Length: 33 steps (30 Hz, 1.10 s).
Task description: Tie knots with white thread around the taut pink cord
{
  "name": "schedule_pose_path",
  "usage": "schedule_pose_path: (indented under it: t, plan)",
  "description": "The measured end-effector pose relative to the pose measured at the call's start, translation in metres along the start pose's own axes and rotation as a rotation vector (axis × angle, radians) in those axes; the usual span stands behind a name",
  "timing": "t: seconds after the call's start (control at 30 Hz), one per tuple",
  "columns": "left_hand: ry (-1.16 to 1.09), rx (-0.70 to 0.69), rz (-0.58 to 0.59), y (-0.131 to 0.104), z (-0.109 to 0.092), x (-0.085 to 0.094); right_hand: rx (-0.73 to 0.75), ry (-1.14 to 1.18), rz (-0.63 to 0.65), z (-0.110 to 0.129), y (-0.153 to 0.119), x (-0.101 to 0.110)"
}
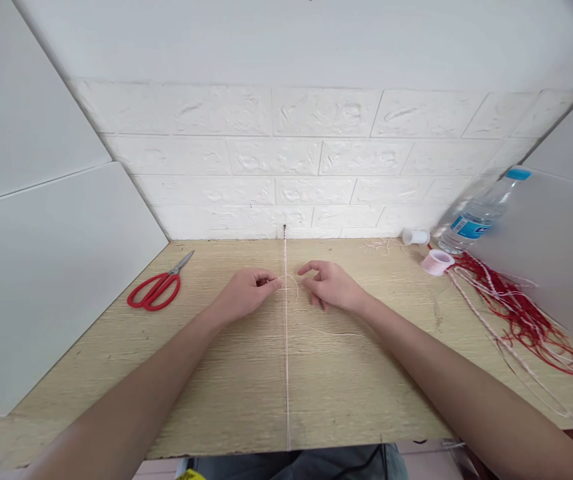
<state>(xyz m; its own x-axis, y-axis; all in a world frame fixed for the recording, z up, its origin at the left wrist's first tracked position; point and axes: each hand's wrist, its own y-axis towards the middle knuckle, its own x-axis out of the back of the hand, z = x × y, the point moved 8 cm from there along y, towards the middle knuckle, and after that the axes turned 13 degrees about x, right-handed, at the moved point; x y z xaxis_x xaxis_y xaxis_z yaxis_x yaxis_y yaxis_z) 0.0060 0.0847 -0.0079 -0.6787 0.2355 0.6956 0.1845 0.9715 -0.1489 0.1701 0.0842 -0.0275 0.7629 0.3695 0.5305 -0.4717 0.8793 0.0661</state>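
A pale pink cord runs straight from a small dark hook at the wall's base to the table's front edge. Its upper part near the hook looks braided. At the left of the cord, my left hand pinches a thin light thread between thumb and index finger. That thread loops over the cord, and its loose tail lies on the table to the right. My right hand is just right of the cord, fingers curved and apart, with nothing visible held in them.
Red-handled scissors lie at the left. At the right are a water bottle, a white spool, a pink thread spool and a tangle of red cords with pale braided cords. A white brick-pattern wall stands behind.
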Motion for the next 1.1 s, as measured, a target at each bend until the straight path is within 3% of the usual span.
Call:
schedule_pose_path:
  t: [0.2,0.43,0.7,1.1]
  plan:
    - [0.049,-0.026,-0.081,0.0,-0.002,0.001,-0.094,0.202,0.132,-0.012,0.0,-0.011]
    - [0.096,-0.09,-0.049,0.001,-0.003,-0.008,-0.038,0.204,0.177,-0.01,0.002,-0.015]
    - [0.096,-0.099,0.025,0.003,-0.003,-0.016,0.075,0.134,0.075,-0.005,0.007,-0.015]
    - [0.117,-0.065,-0.045,0.004,-0.005,-0.019,0.1,0.138,-0.077,-0.001,0.009,-0.015]
